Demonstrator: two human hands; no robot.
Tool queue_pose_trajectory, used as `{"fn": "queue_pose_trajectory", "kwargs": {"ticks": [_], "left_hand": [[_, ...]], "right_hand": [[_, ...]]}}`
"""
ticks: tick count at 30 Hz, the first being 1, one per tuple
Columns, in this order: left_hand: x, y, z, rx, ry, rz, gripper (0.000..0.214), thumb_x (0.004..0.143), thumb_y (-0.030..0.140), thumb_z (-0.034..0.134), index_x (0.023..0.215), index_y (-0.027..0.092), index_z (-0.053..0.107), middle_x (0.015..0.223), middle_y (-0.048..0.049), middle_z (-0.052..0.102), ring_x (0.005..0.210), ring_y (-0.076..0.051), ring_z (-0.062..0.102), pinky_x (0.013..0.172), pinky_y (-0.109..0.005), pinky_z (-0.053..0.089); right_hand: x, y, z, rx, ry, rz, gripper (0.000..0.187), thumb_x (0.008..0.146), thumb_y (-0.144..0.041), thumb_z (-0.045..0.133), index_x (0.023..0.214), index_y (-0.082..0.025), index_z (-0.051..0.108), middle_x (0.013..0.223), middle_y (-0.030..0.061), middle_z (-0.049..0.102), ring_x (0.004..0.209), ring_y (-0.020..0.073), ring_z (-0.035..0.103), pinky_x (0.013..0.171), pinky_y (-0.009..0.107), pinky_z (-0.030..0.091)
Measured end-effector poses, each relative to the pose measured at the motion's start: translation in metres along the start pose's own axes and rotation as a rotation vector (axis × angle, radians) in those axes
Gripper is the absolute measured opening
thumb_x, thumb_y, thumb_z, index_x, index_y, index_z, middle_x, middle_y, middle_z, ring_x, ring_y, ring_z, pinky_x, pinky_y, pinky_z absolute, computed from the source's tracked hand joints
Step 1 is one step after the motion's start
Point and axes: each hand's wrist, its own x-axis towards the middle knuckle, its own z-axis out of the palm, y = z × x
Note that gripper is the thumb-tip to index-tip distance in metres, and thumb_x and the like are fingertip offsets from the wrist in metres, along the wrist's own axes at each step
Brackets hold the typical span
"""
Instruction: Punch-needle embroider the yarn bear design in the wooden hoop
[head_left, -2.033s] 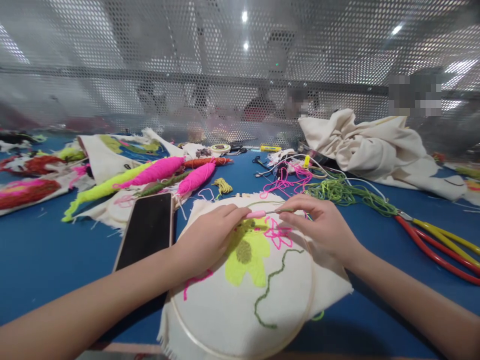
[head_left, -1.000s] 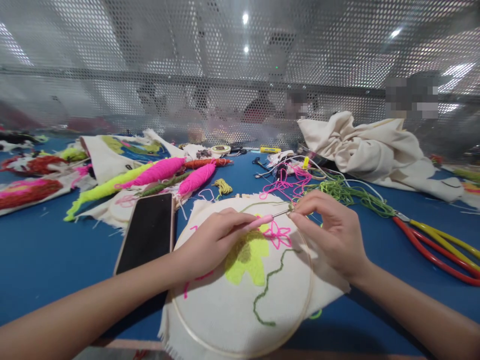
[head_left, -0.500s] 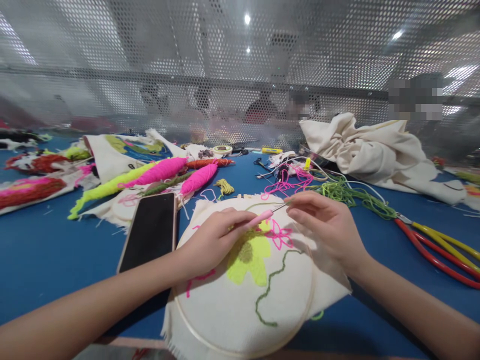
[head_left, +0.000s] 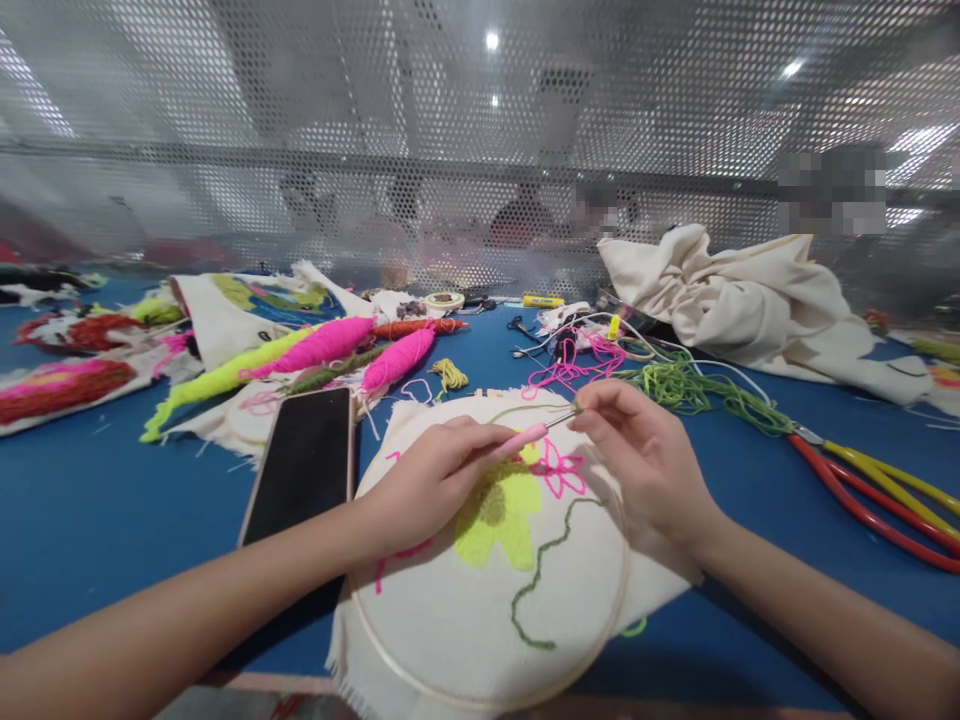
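- while the left hand [head_left: 431, 480] rests on the stretched cloth [head_left: 450, 620], its fingers are curled tight around the pink handle of a punch needle [head_left: 517, 440], which lies low over the hoop's far half with its metal tip aimed to the right.
- right hand [head_left: 645, 460]: thumb and forefinger are pinched together on a thin green strand [head_left: 525, 408] right at that metal tip; the other fingers are loosely bent, and the heel of the hand is over the cloth.
- the embroidery hoop [head_left: 622, 590] lies flat on the blue table [head_left: 112, 500] directly in front of the person, between the two forearms; its cloth carries a neon yellow patch, a pink flower outline and a wavy green line.
- a phone [head_left: 304, 465] with a dark screen lies just beside the hoop on the left, touching the left wrist's side of the cloth.
- pink yarn skeins [head_left: 394, 360] lie beyond the phone.
- red and yellow handled pliers [head_left: 877, 490] lie well apart to the right.
- a heap of cream fabric [head_left: 750, 290] sits at the far right.
- a yellow tube [head_left: 541, 300] lies at the table's far edge, its label too small to read.
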Motion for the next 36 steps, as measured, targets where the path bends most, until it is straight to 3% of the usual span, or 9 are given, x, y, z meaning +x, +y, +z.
{"fn": "queue_pose_trajectory", "kwargs": {"ticks": [5, 14, 17, 21, 27, 36], "left_hand": [[0.0009, -0.0015, 0.0010, -0.040, -0.009, -0.019, 0.029, 0.092, 0.031, 0.039, 0.105, 0.021, 0.063, 0.094, -0.0012, 0.067, 0.084, -0.016, 0.057, 0.075, -0.024, 0.041], [0.0026, -0.0034, 0.0003, -0.156, -0.027, -0.078, 0.029, 0.091, 0.035, 0.041, 0.105, 0.023, 0.064, 0.100, -0.0002, 0.068, 0.089, -0.016, 0.057, 0.077, -0.024, 0.040], [0.0025, -0.0033, 0.0003, -0.150, -0.025, -0.078, 0.029, 0.091, 0.036, 0.041, 0.104, 0.024, 0.064, 0.099, 0.0004, 0.068, 0.088, -0.016, 0.058, 0.076, -0.024, 0.040], [0.0022, -0.0021, 0.0001, -0.129, -0.025, -0.067, 0.029, 0.091, 0.035, 0.041, 0.104, 0.024, 0.065, 0.097, 0.0005, 0.068, 0.087, -0.016, 0.058, 0.075, -0.024, 0.039], [0.0022, -0.0020, 0.0013, -0.128, -0.014, -0.049, 0.028, 0.091, 0.034, 0.042, 0.103, 0.023, 0.065, 0.095, 0.0008, 0.068, 0.085, -0.015, 0.057, 0.075, -0.023, 0.039], [0.0024, -0.0055, -0.0001, -0.171, -0.038, -0.077, 0.029, 0.091, 0.033, 0.041, 0.102, 0.022, 0.065, 0.096, -0.0006, 0.068, 0.086, -0.017, 0.057, 0.075, -0.024, 0.039]], "right_hand": [[-0.0023, -0.0009, 0.0027, 0.221, -0.121, 0.043, 0.009, 0.089, -0.025, 0.046, 0.080, -0.022, 0.048, 0.085, 0.0004, 0.046, 0.080, 0.0122, 0.053, 0.077, 0.030, 0.051], [-0.0030, 0.0047, 0.0040, 0.471, -0.131, 0.093, 0.010, 0.089, -0.022, 0.047, 0.080, -0.022, 0.052, 0.086, -0.0015, 0.046, 0.083, 0.0094, 0.051, 0.087, 0.029, 0.048], [-0.0039, 0.0036, 0.0035, 0.572, -0.113, 0.129, 0.010, 0.088, -0.030, 0.049, 0.085, -0.023, 0.055, 0.090, -0.0008, 0.051, 0.085, 0.0110, 0.055, 0.084, 0.030, 0.048], [-0.0034, 0.0008, 0.0046, 0.481, -0.039, 0.221, 0.014, 0.078, -0.032, 0.064, 0.087, -0.023, 0.059, 0.090, 0.0003, 0.060, 0.083, 0.0131, 0.060, 0.074, 0.027, 0.051], [-0.0008, 0.0028, 0.0086, 0.392, 0.080, 0.314, 0.014, 0.067, -0.025, 0.073, 0.069, -0.018, 0.062, 0.077, 0.0015, 0.067, 0.069, 0.0119, 0.063, 0.064, 0.024, 0.052], [-0.0035, 0.0012, 0.0036, 0.561, -0.076, 0.230, 0.010, 0.082, -0.019, 0.060, 0.072, -0.021, 0.055, 0.089, -0.0011, 0.064, 0.084, 0.0109, 0.062, 0.081, 0.027, 0.050]]}}
